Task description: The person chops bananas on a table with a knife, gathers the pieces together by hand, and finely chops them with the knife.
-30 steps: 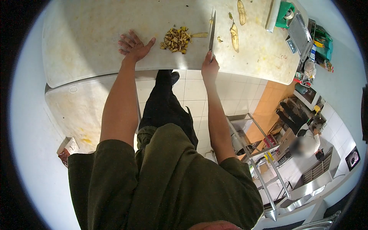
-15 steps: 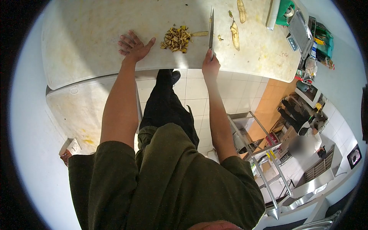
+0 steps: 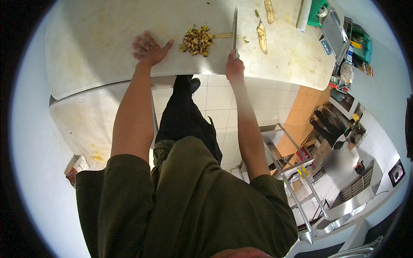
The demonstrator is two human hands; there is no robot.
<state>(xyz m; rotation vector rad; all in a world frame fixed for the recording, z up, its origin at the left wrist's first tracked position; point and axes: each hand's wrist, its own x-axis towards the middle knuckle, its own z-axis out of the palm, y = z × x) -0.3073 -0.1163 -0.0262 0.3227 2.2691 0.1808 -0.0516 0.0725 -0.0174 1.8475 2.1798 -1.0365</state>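
Observation:
My left hand [image 3: 150,49] lies flat on the worktop [image 3: 99,51], its fingers spread and nothing in its grasp. To the right of it is a pile of chopped banana peel [image 3: 196,41], yellow and brown. My right hand [image 3: 234,68] grips the handle of a long knife [image 3: 235,30]. The blade points away from me, over the worktop just right of the pile. A peel strip [image 3: 222,35] runs from the pile toward the blade. Beyond the knife lie a larger banana peel piece [image 3: 262,38] and another peel piece [image 3: 269,11].
A scale [image 3: 335,30] stands at the far right end of the worktop, beside a green container [image 3: 317,13]. A lower table [image 3: 94,122] is at my left. Behind me on the right are a metal frame rack [image 3: 292,165] and another person [image 3: 340,144].
The view has shifted very slightly. Both hands, the knife and the peel pile otherwise look the same.

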